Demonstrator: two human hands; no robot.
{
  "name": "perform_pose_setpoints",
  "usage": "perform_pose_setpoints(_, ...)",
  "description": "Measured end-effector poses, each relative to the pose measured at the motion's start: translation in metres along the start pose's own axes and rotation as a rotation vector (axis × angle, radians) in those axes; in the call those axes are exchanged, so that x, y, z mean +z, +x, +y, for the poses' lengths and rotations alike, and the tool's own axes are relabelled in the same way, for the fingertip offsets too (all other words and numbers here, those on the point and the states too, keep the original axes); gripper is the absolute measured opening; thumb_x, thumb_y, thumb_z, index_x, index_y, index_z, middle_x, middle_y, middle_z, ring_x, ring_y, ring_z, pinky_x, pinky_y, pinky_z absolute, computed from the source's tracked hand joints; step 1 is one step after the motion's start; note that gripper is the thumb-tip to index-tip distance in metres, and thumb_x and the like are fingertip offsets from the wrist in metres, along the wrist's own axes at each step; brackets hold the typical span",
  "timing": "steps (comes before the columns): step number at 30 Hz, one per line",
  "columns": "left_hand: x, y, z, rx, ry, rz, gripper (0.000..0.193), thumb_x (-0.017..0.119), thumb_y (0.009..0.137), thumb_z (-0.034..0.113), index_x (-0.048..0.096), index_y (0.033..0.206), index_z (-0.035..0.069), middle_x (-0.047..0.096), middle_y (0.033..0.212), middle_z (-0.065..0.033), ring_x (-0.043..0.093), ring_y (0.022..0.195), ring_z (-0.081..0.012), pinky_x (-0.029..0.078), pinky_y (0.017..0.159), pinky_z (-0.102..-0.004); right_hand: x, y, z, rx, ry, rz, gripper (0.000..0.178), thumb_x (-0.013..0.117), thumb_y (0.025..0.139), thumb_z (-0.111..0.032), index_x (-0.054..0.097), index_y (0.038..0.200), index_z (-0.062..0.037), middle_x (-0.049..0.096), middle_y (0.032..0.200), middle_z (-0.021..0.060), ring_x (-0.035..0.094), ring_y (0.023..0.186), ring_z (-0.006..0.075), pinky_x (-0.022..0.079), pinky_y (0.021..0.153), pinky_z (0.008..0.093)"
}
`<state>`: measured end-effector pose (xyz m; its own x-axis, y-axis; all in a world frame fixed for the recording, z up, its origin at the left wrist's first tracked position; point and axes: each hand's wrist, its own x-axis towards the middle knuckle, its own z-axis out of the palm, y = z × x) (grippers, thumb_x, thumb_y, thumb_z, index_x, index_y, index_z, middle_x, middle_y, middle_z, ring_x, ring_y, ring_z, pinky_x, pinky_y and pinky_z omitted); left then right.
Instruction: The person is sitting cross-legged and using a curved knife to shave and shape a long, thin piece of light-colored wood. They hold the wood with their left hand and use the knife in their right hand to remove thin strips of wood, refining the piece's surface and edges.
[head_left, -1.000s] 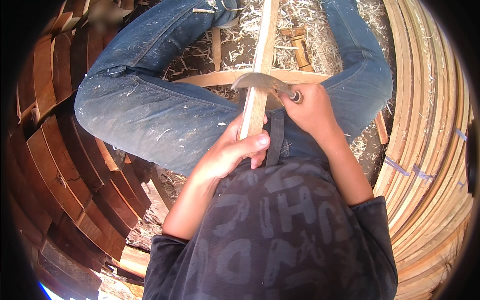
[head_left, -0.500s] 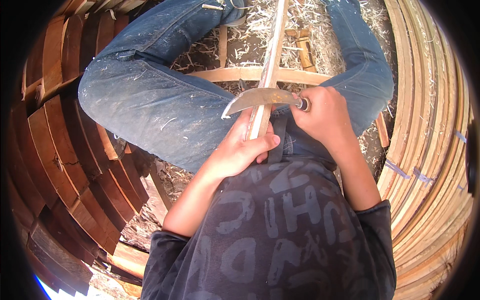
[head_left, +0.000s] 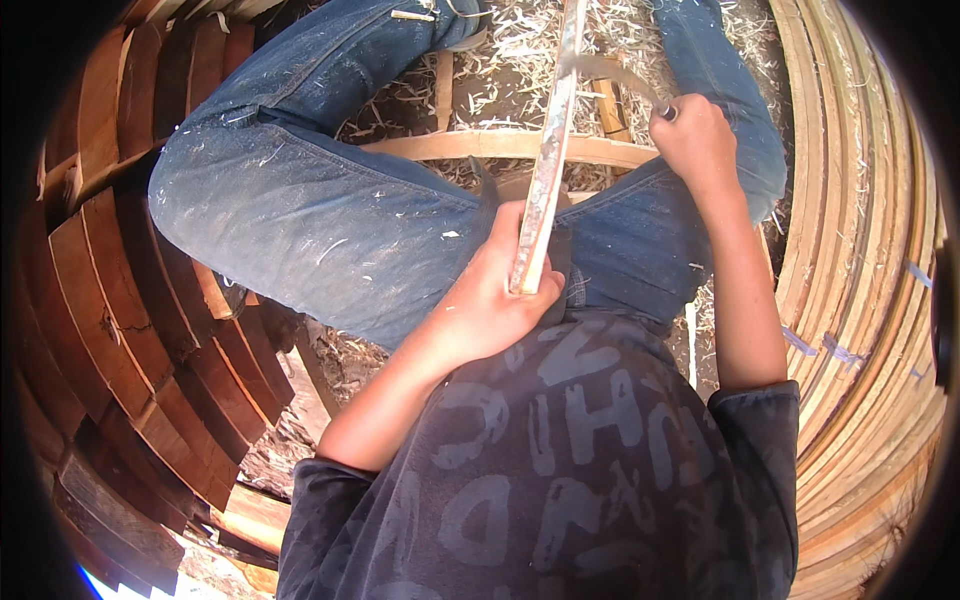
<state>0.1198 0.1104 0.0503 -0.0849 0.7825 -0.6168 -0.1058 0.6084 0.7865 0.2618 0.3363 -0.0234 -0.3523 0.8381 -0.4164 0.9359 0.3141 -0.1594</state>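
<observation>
My left hand [head_left: 495, 300] is closed around the near end of a long, narrow wooden strip [head_left: 548, 175], which points away from me between my legs. Its upper face looks pale with greyish, mottled patches. To the right, my right hand [head_left: 697, 140] grips the short handle of a curved knife [head_left: 625, 78]. Motion blurs the blade, which reaches left to the strip's far part; whether it touches the wood I cannot tell. Beside my left hand, a dark curved piece [head_left: 485, 185] sticks up against my jeans.
Crossing between my bent legs [head_left: 310, 220] is a pale wooden slat [head_left: 440, 147]. Shavings [head_left: 490, 105] litter the ground beyond. Brown boards [head_left: 110, 290] are stacked on the left, and long pale strips [head_left: 850, 240], some tied, line the right.
My right hand and the knife have moved away from me and rightward, along the strip toward its far part. The strip stands slightly steeper in my left hand, which has barely moved.
</observation>
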Motion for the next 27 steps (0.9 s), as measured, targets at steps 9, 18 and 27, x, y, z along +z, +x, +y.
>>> perform_pose_setpoints(9, -0.009, 0.005, -0.008, -0.071, -0.637, -0.101, 0.049, 0.058, 0.087, 0.001, 0.037, 0.130, 0.005, 0.046, 0.077, 0.0007, 0.044, 0.054, -0.0051, 0.037, 0.047, -0.0200, -0.001, -0.067, -0.034, -0.070, 0.273, -0.151, 0.038, 0.066, 0.077, -0.035, 0.064, 0.064, 0.0005, 0.058, 0.058, 0.0211, 0.061, 0.063, 0.0410, 0.047, 0.058, 0.0443)
perform_pose_setpoints(18, 0.002, 0.009, -0.004, 0.012, -0.084, 0.093, 0.039, 0.058, 0.090, 0.007, 0.043, 0.127, 0.004, 0.047, 0.076, 0.0024, 0.043, 0.053, -0.0044, 0.038, 0.046, -0.0217, 0.007, -0.078, -0.030, -0.232, 0.173, -0.043, 0.022, 0.067, 0.068, -0.021, 0.073, 0.079, -0.0039, 0.063, 0.063, 0.0189, 0.064, 0.066, 0.0371, 0.052, 0.063, 0.0426)
perform_pose_setpoints(27, 0.001, 0.008, -0.005, -0.007, -0.163, 0.071, 0.036, 0.057, 0.090, 0.007, 0.045, 0.124, 0.005, 0.047, 0.076, 0.0024, 0.045, 0.054, -0.0048, 0.039, 0.046, -0.0219, 0.020, -0.055, -0.032, -0.196, 0.177, 0.056, 0.026, 0.065, 0.066, -0.022, 0.073, 0.083, -0.0038, 0.064, 0.066, 0.0202, 0.065, 0.067, 0.0377, 0.053, 0.067, 0.0434)
